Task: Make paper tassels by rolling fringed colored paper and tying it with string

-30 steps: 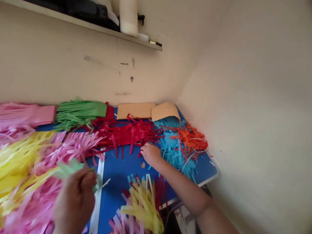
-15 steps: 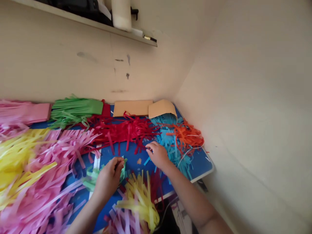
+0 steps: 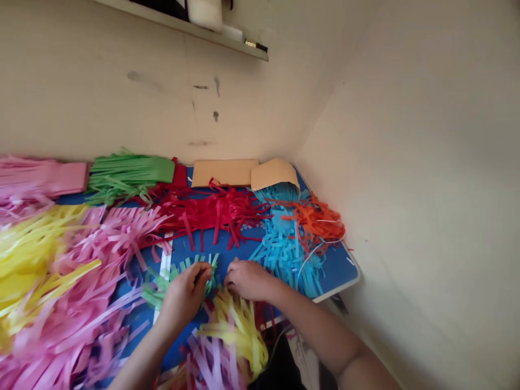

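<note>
L hand (image 3: 187, 295) is closed in a pinch on a light-green fringe of thin, paper-like strips (image 3: 156, 292), approx. mid-table, strips spilling out both sides of the fingers. R hand (image 3: 247, 280) is just beside it w/ fingers bent, over the top end of a pale-yellow bunch of paper-like strips (image 3: 239, 330); can't tell if it's gripping anything. Hands are near each other but apart.

Under them: blue tabletop w/ white edging (image 3: 341, 279). Pale-lilac loose strips (image 3: 215, 357) hang by the yellow bunch at the near edge; bright-red fringe (image 3: 203, 214) lies beyond, sky-blue fringe (image 3: 280, 238) to the right.

To do it well, I'd say: pinch the green at its uncut band, if it has one, not by single strips, as thin stuff prob. tears & tangles. Light fingertip pressure, strips hanging same way, esp. w/ the lilac so near. Keep the thin white cord (image 3: 312, 252) out of it.

Writing: none legible. Small gold-and-black item (image 3: 255, 45) on the shelf might carry a label; too small to read.
</note>
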Action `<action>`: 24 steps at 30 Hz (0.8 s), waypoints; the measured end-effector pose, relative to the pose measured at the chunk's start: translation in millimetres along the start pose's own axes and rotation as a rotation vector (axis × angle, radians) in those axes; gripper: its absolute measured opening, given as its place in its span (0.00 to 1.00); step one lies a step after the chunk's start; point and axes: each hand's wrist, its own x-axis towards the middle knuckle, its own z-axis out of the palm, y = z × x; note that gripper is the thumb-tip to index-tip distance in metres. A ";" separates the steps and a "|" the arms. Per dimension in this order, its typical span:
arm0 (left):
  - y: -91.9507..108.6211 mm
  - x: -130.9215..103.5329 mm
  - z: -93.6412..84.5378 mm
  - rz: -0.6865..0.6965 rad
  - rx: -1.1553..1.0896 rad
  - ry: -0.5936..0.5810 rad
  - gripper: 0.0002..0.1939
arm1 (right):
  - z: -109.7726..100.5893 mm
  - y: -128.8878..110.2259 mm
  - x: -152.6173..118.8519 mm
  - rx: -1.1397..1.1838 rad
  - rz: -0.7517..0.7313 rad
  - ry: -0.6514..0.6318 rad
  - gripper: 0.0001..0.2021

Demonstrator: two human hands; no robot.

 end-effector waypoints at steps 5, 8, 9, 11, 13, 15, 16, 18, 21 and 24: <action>9.6 -2.6 -4.7 -0.014 -0.041 0.012 0.16 | -13.3 0.7 -1.0 0.502 0.155 0.350 0.05; 20.5 -4.4 -6.5 -0.042 -0.115 0.024 0.16 | -15.8 -11.4 -2.0 0.960 0.142 0.516 0.02; 23.6 -5.1 -6.7 -0.046 -0.137 0.033 0.16 | -14.1 -16.6 -1.9 1.088 0.131 0.510 0.03; 27.6 -6.5 -7.2 -0.034 -0.158 0.052 0.16 | -8.4 -25.8 -1.5 1.280 0.153 0.481 0.07; 29.2 -7.8 -8.6 0.011 -0.138 0.068 0.16 | -2.6 -31.8 -1.7 1.376 0.206 0.487 0.12; 29.7 -9.0 -11.2 0.096 -0.076 0.067 0.15 | 0.4 -35.2 -3.6 1.376 0.240 0.537 0.15; 29.9 -9.7 -12.6 0.152 -0.031 0.060 0.15 | 0.4 -36.6 -5.4 1.340 0.246 0.563 0.15; 30.7 -11.2 -15.2 0.279 0.089 0.053 0.16 | -2.4 -39.7 -9.9 1.201 0.243 0.598 0.13; 32.0 -14.1 -16.3 0.427 0.315 0.082 0.19 | -10.2 -45.1 -17.3 0.948 0.236 0.594 0.08; 33.3 -16.4 -15.0 0.520 0.458 0.105 0.18 | -16.4 -48.9 -22.1 0.851 0.269 0.585 0.05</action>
